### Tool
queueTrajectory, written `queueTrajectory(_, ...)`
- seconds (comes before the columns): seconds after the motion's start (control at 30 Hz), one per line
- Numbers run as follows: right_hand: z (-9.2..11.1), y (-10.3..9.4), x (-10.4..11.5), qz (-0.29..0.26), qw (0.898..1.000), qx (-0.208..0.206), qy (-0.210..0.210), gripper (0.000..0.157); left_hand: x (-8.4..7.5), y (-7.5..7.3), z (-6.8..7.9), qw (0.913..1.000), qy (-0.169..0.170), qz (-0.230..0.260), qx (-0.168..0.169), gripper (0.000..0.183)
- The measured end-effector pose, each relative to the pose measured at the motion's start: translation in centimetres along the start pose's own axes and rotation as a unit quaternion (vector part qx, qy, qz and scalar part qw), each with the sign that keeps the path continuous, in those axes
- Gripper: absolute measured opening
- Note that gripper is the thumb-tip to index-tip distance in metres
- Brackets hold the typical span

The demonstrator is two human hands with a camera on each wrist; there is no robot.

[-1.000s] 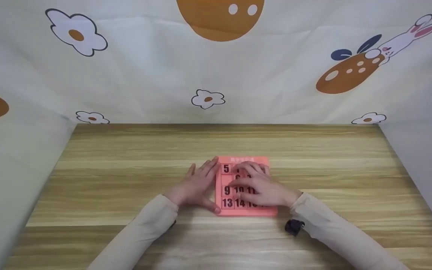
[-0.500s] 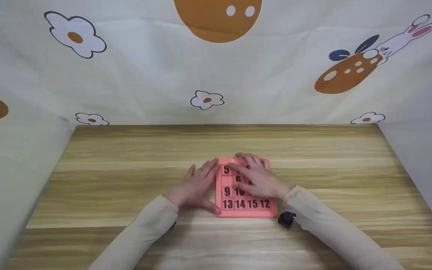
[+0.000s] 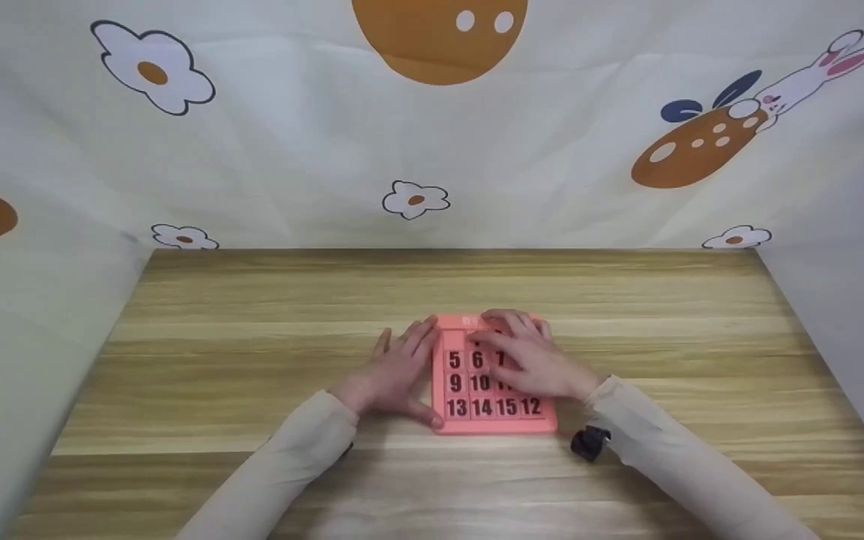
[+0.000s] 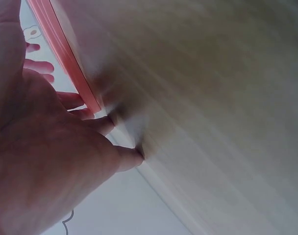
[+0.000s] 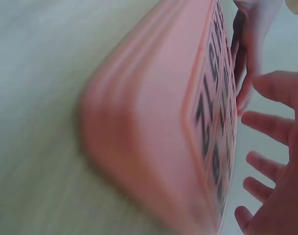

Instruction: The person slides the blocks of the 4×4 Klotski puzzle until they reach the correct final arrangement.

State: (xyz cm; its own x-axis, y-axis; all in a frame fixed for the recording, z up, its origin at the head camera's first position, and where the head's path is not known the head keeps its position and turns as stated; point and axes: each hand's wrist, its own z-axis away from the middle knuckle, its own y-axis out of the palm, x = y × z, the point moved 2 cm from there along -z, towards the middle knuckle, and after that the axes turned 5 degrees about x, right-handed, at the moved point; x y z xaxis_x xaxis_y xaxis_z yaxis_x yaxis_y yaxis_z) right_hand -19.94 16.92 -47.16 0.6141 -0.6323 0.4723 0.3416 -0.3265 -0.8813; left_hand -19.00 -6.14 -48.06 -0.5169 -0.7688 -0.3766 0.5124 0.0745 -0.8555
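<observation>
Pink number slider (image 3: 493, 409) sits mid-desk (image 3: 252, 300). Rows 5-6-7 and 9-10 look sorted, but the bottom reads 13-14-15-12, so it's unfinished. Left hand (image 3: 394, 371) braces the 9 o'clock edge, fingers flat; right hand (image 3: 533, 360) fingers spread over tiles at 1 o'clock.

Cream long sleeves (image 3: 289, 465) both arms; black wrist cam (image 3: 589, 442) on rt.

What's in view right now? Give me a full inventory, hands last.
number slide puzzle: one, pink with dark numerals, lying middle of the table
table: one, light wood grain, fills the lower view
backdrop cloth: one, pale with flower, rabbit and orange prints, behind and beside the table
sleeves: two, cream
left hand: flat, against the puzzle's left edge
right hand: fingers spread over the upper tiles
</observation>
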Motion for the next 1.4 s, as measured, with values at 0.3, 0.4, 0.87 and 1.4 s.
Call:
queueTrajectory(0.3, 1.1, -0.2, -1.1, 0.035, 0.999, -0.025, 0.016, 0.046, 0.1, 0.1, 0.0, 0.9999, 0.012, 0.0, -0.011, 0.133)
queueTrajectory(0.4, 0.6, 0.0, -0.7, 0.046, 0.999, -0.012, 0.014, 0.046, 0.1, 0.1, 0.0, 0.9999, 0.01, -0.001, -0.009, 0.133)
queueTrajectory(0.87, 0.4, -1.2, -0.7, 0.087, 0.994, -0.058, 0.044, 0.021, 0.1, 0.1, -0.1, 1.0, 0.0, 0.0, 0.003, 0.133)
queueTrajectory(1.4, 1.2, -1.5, -1.2, 0.052, 0.997, -0.038, 0.035, 0.037, 0.2, 0.1, -0.2, 1.0, 0.001, -0.005, -0.006, 0.133)
